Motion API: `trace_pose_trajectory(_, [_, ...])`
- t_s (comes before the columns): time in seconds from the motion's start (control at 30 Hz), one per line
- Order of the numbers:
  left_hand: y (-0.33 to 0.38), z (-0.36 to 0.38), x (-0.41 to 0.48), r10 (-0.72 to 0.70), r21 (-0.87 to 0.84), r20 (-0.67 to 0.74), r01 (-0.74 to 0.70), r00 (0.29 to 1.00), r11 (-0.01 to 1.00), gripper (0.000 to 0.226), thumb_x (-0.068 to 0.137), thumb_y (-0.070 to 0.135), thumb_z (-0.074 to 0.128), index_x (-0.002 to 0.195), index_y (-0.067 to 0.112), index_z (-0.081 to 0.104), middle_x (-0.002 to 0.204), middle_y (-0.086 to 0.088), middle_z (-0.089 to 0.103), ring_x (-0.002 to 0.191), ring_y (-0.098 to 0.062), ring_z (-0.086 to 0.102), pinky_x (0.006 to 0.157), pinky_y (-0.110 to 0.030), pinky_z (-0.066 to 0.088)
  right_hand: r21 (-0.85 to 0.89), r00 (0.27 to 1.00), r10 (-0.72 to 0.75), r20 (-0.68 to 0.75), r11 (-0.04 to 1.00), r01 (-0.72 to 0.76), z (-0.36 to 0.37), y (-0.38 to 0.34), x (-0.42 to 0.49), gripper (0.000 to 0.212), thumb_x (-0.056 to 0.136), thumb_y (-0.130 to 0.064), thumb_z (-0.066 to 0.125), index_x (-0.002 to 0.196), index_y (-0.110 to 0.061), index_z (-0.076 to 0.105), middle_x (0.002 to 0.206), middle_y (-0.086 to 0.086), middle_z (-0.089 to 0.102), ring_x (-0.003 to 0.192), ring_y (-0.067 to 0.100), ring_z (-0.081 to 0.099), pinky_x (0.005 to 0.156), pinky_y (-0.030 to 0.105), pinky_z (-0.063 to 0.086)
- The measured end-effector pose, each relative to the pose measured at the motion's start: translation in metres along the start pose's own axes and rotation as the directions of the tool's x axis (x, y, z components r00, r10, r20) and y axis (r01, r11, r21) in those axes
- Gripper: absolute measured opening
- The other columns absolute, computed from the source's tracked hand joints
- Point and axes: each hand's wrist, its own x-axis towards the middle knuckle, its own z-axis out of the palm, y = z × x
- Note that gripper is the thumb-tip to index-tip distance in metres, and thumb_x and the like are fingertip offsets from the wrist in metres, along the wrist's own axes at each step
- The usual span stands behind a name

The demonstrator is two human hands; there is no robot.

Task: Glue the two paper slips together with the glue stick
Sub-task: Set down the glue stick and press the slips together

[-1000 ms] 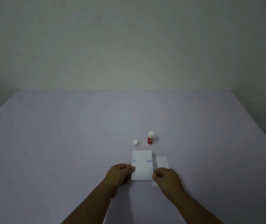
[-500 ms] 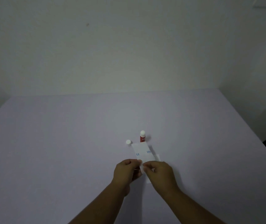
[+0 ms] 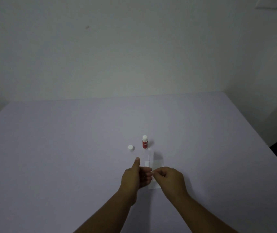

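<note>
My right hand [image 3: 169,179] pinches the near end of a white paper slip [image 3: 149,156], which stands on edge, lifted and turned so I see it almost side-on. My left hand [image 3: 137,176] is just left of it, fingers curled beside the slip and thumb pointing up, with no pinch visible. The second white slip [image 3: 158,163] lies flat on the table under and to the right of the lifted one, partly hidden by my right hand. The red glue stick [image 3: 144,142] stands upright and uncapped just beyond the slips. Its white cap [image 3: 130,147] sits to its left.
Everything rests on a wide pale lilac table [image 3: 67,157]. A plain wall rises behind its far edge. The table's right edge [image 3: 258,138] runs diagonally, with a dark object on the floor past it.
The printed slip lay flat under both hands, then was lifted and turned up on its edge. My left thumb has come off it and points up. The view has shifted slightly.
</note>
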Motion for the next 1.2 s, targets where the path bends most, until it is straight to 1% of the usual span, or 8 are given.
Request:
trace_pose_trajectory(0.2, [-0.014,-0.008,0.007,0.123,0.235,-0.025,-0.114,0.992,0.965,0.011,0.088,0.021,0.063,0.093,0.013,0.069,0.091,-0.006,0.072,0.077,-0.019,0.067,0.06,-0.019,0.053,0.111,0.999,0.041,0.009,0.993,-0.042,-0.011,0.019,0.004,0.012,0.083,-0.021,0.063,0.074,-0.023,0.071,0.082,-0.002,0.074,0.08,0.017,0.068,0.076,0.036,0.057])
trace_pose_trajectory(0.37, [-0.018,-0.014,0.007,0.048,0.234,0.041,-0.056,0.998,0.971,0.015,0.088,0.015,0.064,0.086,0.002,0.07,0.076,-0.007,0.073,0.057,-0.015,0.057,0.058,-0.021,0.049,0.268,0.989,0.134,0.068,0.952,-0.148,-0.02,0.032,0.004,0.016,0.086,-0.021,0.062,0.074,-0.027,0.07,0.084,-0.009,0.073,0.078,0.006,0.069,0.07,0.021,0.057])
trace_pose_trajectory(0.47, [-0.02,-0.012,0.008,0.022,0.227,0.038,-0.03,0.999,0.973,0.019,0.088,0.012,0.063,0.083,-0.005,0.069,0.067,-0.008,0.07,0.051,-0.014,0.052,0.053,-0.021,0.047,0.287,0.98,0.184,0.072,0.938,-0.197,-0.022,0.04,0.005,0.012,0.086,-0.019,0.062,0.078,-0.02,0.072,0.084,-0.006,0.073,0.081,0.009,0.069,0.073,0.026,0.057])
trace_pose_trajectory(0.73, [-0.032,-0.004,0.016,0.003,0.239,-0.043,0.007,0.999,0.971,0.016,0.085,0.007,0.067,0.074,-0.005,0.07,0.062,-0.012,0.068,0.048,-0.017,0.052,0.053,-0.024,0.047,0.135,0.959,0.277,0.055,0.95,-0.282,-0.017,0.06,0.012,0.014,0.084,-0.025,0.063,0.083,-0.014,0.071,0.085,0.001,0.073,0.081,0.014,0.068,0.08,0.038,0.057])
trace_pose_trajectory(0.83, [-0.035,-0.001,0.021,0.002,0.238,-0.079,0.017,0.997,0.971,0.016,0.085,0.006,0.065,0.072,-0.002,0.07,0.065,-0.013,0.069,0.051,-0.02,0.056,0.052,-0.025,0.05,0.062,0.958,0.279,0.059,0.957,-0.283,-0.016,0.063,0.016,0.014,0.085,-0.026,0.062,0.077,-0.015,0.067,0.083,0.0,0.07,0.08,0.015,0.067,0.076,0.035,0.058])
trace_pose_trajectory(1.0, [-0.04,0.0,0.028,0.098,0.48,-0.139,-0.019,0.985,0.877,0.019,0.084,0.018,0.066,0.066,0.012,0.069,0.06,0.001,0.067,0.049,-0.008,0.057,0.039,-0.011,0.039,-0.029,0.96,0.268,0.082,0.963,-0.267,-0.015,0.062,0.023,0.027,0.085,-0.023,0.061,0.058,-0.021,0.055,0.077,0.003,0.068,0.077,0.016,0.065,0.059,0.023,0.048])
trace_pose_trajectory(1.13, [-0.041,0.0,0.034,0.126,0.562,-0.141,-0.025,0.982,0.827,0.015,0.083,0.02,0.066,0.073,0.01,0.07,0.066,0.002,0.067,0.054,-0.006,0.057,0.037,-0.008,0.036,-0.068,0.955,0.281,0.092,0.959,-0.276,-0.014,0.059,0.027,0.024,0.085,-0.019,0.059,0.065,-0.007,0.06,0.081,0.013,0.071,0.078,0.022,0.067,0.064,0.034,0.053])
trace_pose_trajectory(1.2, [-0.041,-0.001,0.035,0.133,0.587,-0.14,-0.026,0.981,0.809,0.016,0.082,0.02,0.067,0.072,0.008,0.07,0.063,0.002,0.066,0.053,-0.006,0.056,0.037,-0.007,0.036,-0.097,0.956,0.279,0.091,0.958,-0.27,-0.013,0.058,0.028,0.026,0.084,-0.019,0.059,0.06,-0.011,0.057,0.081,0.014,0.071,0.079,0.024,0.067,0.067,0.036,0.053])
